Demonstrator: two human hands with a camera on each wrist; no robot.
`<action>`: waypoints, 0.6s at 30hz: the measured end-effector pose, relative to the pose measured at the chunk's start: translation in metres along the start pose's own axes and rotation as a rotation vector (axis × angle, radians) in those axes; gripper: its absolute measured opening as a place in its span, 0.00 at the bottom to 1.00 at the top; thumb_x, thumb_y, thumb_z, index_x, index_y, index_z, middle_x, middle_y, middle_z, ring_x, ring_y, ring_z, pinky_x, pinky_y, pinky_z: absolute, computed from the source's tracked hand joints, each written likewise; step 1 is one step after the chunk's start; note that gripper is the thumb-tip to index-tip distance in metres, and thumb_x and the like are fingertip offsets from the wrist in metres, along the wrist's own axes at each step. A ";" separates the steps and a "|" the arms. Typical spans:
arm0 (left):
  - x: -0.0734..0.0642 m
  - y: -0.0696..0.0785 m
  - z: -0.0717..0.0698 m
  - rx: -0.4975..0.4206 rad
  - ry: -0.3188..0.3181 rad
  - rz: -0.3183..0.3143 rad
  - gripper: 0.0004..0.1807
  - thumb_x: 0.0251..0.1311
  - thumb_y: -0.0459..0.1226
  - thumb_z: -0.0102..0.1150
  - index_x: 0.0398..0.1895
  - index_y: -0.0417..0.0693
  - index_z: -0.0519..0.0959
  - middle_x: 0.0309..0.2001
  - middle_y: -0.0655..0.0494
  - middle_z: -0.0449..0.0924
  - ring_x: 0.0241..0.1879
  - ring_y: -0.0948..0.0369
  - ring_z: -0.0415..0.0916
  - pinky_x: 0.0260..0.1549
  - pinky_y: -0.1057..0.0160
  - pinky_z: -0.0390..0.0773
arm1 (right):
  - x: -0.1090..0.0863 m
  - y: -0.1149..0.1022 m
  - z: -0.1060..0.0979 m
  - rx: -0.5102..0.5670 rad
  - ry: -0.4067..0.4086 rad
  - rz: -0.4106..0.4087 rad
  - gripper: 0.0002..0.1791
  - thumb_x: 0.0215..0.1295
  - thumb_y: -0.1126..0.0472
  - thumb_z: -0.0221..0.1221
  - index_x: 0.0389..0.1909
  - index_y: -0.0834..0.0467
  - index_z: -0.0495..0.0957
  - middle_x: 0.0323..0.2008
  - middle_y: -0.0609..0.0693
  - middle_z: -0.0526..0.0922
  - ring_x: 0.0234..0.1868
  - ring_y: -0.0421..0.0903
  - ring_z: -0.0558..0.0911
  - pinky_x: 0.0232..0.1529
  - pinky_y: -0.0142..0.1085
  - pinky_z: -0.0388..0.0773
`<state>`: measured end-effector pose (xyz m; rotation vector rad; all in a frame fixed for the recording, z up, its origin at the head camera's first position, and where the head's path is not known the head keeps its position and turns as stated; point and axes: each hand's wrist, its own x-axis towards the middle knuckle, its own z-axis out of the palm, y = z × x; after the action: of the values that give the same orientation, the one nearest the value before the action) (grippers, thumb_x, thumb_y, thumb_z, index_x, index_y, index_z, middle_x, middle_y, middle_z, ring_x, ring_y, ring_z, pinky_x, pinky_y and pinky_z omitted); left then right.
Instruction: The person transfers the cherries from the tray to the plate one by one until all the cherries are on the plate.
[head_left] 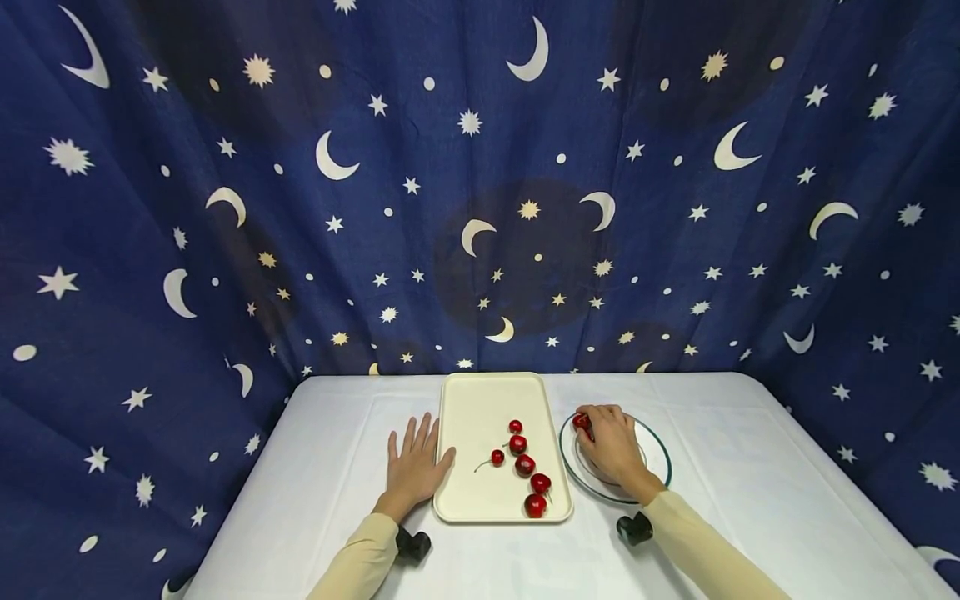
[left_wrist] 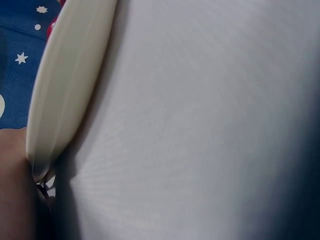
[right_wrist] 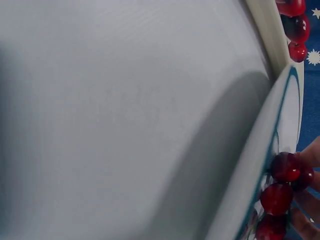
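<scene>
My left hand (head_left: 415, 471) lies flat on the white table by the left edge of a cream tray (head_left: 480, 400), fingers spread and thumb over the rim. Several red cherries (head_left: 525, 465) sit on that tray, a small one (head_left: 497, 457) showing its long stem. On the right, my right hand (head_left: 613, 446) reaches over a clear glass plate (head_left: 656, 442), its fingers curled around cherries. One cherry (head_left: 582, 422) peeks out past the fingertips. More cherries (right_wrist: 276, 199) lie in the plate under the fingers in the right wrist view; the palm hides part of the plate from above.
A white cloth covers the table (head_left: 322, 433). Behind it hangs a dark blue curtain (head_left: 420, 225) with moons and stars. The glass plate stands close to the tray's right edge. A black wrist device (head_left: 634, 528) sits under the right wrist, another (head_left: 413, 546) by the left.
</scene>
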<state>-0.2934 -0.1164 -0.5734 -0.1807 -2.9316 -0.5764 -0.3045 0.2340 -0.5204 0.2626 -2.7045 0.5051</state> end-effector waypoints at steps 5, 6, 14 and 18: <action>-0.001 0.001 0.000 -0.003 0.003 0.001 0.40 0.74 0.60 0.41 0.81 0.50 0.58 0.84 0.51 0.52 0.84 0.46 0.44 0.80 0.34 0.38 | -0.002 -0.002 -0.002 0.027 0.010 0.021 0.21 0.66 0.62 0.62 0.59 0.62 0.79 0.57 0.63 0.84 0.62 0.63 0.74 0.61 0.61 0.65; 0.000 0.001 -0.001 -0.003 -0.001 0.001 0.40 0.74 0.60 0.41 0.81 0.51 0.58 0.84 0.52 0.52 0.84 0.46 0.44 0.80 0.34 0.38 | -0.001 -0.004 -0.002 0.042 0.020 0.025 0.21 0.66 0.62 0.62 0.59 0.62 0.78 0.57 0.63 0.84 0.63 0.63 0.74 0.62 0.62 0.64; -0.003 0.000 -0.001 0.006 -0.002 -0.005 0.39 0.73 0.60 0.42 0.81 0.52 0.59 0.84 0.52 0.53 0.84 0.46 0.45 0.80 0.34 0.39 | 0.000 -0.027 0.002 0.131 0.040 -0.074 0.18 0.66 0.66 0.61 0.57 0.61 0.80 0.55 0.58 0.85 0.60 0.59 0.76 0.61 0.57 0.66; -0.001 -0.001 0.002 0.012 0.007 0.004 0.39 0.74 0.60 0.42 0.81 0.51 0.59 0.83 0.52 0.53 0.84 0.46 0.45 0.79 0.34 0.39 | 0.000 -0.042 0.002 0.143 -0.049 -0.223 0.20 0.66 0.64 0.63 0.59 0.58 0.80 0.56 0.55 0.86 0.57 0.56 0.80 0.54 0.53 0.72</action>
<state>-0.2924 -0.1168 -0.5759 -0.1826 -2.9270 -0.5573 -0.2948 0.1944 -0.5093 0.6144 -2.6448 0.6325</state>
